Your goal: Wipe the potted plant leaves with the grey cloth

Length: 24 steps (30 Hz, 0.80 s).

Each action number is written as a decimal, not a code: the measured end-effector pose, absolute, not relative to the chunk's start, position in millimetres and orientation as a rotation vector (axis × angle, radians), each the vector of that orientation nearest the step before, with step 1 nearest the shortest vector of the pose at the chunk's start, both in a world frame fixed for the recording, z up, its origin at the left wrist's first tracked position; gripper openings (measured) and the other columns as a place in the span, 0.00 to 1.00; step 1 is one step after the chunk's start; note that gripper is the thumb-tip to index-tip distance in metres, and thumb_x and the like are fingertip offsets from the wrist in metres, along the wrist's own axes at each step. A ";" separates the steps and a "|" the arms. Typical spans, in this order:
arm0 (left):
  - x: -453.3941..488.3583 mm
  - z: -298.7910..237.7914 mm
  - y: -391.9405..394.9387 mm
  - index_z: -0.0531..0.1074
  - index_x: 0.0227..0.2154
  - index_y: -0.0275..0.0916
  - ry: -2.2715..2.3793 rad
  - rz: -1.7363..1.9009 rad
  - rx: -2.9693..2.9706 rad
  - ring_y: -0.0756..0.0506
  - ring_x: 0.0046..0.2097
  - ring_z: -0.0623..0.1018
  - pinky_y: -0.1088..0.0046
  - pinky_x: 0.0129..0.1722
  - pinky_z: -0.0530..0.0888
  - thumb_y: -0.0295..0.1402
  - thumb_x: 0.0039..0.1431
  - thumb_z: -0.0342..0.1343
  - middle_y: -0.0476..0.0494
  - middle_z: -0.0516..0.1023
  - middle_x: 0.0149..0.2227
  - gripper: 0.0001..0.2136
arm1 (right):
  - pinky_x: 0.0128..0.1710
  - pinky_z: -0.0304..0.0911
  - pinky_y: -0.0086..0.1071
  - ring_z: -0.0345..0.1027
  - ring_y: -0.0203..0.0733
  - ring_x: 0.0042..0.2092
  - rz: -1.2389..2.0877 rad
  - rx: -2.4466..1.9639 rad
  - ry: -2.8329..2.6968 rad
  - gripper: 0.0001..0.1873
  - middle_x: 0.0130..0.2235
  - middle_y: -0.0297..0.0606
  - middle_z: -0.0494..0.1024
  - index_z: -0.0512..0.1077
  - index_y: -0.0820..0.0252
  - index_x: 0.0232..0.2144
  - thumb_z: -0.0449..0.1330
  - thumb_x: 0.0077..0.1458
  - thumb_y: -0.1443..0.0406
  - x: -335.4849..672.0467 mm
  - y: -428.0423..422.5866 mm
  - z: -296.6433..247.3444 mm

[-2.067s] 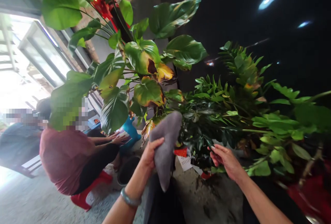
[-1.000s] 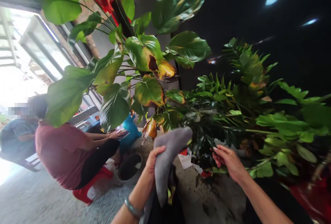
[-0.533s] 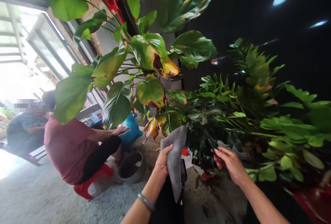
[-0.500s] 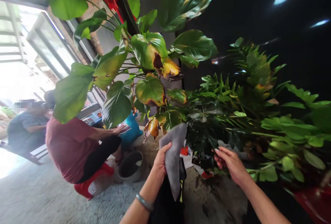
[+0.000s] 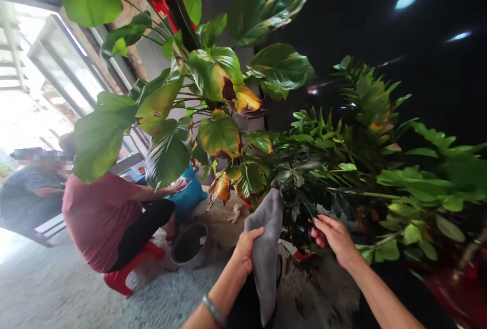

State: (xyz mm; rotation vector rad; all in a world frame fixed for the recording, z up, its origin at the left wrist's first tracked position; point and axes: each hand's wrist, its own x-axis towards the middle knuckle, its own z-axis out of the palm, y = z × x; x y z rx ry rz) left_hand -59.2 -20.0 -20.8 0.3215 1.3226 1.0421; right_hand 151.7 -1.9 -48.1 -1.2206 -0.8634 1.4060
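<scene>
A grey cloth [image 5: 266, 248] hangs from my left hand [image 5: 245, 253], its thumb pressed on top and the long end drooping below. The cloth's upper tip comes up against the dark leaves of a low bushy plant [image 5: 300, 177]. My right hand [image 5: 333, 240] is closed in a pinch at the lower edge of that plant, on a dark leaf [image 5: 312, 212]. What lies inside the curled fingers is mostly hidden. Above my left hand stands a tall large-leaved plant [image 5: 216, 131], with several leaves browned or yellowed at their edges.
More green foliage [image 5: 414, 187] spreads at the right, above a red pot [image 5: 460, 288]. A grey bucket [image 5: 190, 245] stands on the concrete floor. At the left, one person [image 5: 102, 212] sits on a red stool [image 5: 133, 268]; another person [image 5: 32, 192] sits behind.
My left hand has moved the cloth rightward, closer to the dark leaves. My right hand keeps its pinch in about the same place. The view has turned slightly right.
</scene>
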 end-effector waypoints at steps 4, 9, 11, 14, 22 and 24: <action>-73.5 26.0 -15.1 0.75 0.33 0.33 1.210 1.366 0.405 0.46 0.20 0.76 0.70 0.25 0.76 0.27 0.46 0.62 0.45 0.78 0.20 0.08 | 0.14 0.51 0.26 0.58 0.32 0.14 1.414 -1.197 -0.810 0.19 0.13 0.31 0.70 0.71 0.60 0.17 0.68 0.25 0.52 155.2 -2.9 -47.6; -58.2 63.9 34.4 0.73 0.29 0.35 1.089 1.601 0.484 0.49 0.20 0.76 0.73 0.26 0.76 0.23 0.47 0.59 0.49 0.78 0.20 0.05 | 0.14 0.51 0.26 0.57 0.31 0.14 1.393 -1.174 -0.783 0.19 0.12 0.30 0.69 0.71 0.60 0.18 0.68 0.24 0.52 149.5 -2.4 -46.1; -51.1 43.0 33.2 0.73 0.26 0.33 1.223 1.470 0.456 0.49 0.18 0.74 0.73 0.24 0.76 0.21 0.48 0.58 0.48 0.77 0.18 0.03 | 0.14 0.51 0.26 0.57 0.31 0.14 1.386 -1.178 -0.785 0.19 0.12 0.30 0.70 0.70 0.59 0.17 0.68 0.25 0.52 148.6 -2.2 -45.4; -52.2 0.8 1.6 0.73 0.23 0.32 1.392 1.193 0.359 0.48 0.16 0.73 0.73 0.19 0.74 0.23 0.50 0.57 0.44 0.75 0.15 0.03 | 0.13 0.50 0.26 0.58 0.32 0.14 1.390 -1.204 -0.786 0.18 0.13 0.30 0.70 0.71 0.60 0.17 0.67 0.25 0.53 151.2 -2.6 -44.9; -73.0 53.7 -17.6 0.73 0.28 0.33 1.216 1.463 0.396 0.47 0.17 0.74 0.74 0.18 0.73 0.24 0.48 0.58 0.46 0.76 0.17 0.03 | 0.13 0.50 0.26 0.58 0.32 0.14 1.359 -1.189 -0.740 0.19 0.13 0.31 0.70 0.72 0.60 0.19 0.67 0.25 0.52 155.6 -3.5 -49.1; -66.3 70.4 6.9 0.73 0.29 0.34 1.111 1.571 0.438 0.48 0.19 0.76 0.74 0.22 0.75 0.23 0.48 0.58 0.47 0.77 0.20 0.04 | 0.14 0.51 0.27 0.58 0.32 0.14 1.354 -1.182 -0.747 0.20 0.13 0.31 0.70 0.72 0.60 0.19 0.67 0.25 0.51 152.8 -2.6 -48.5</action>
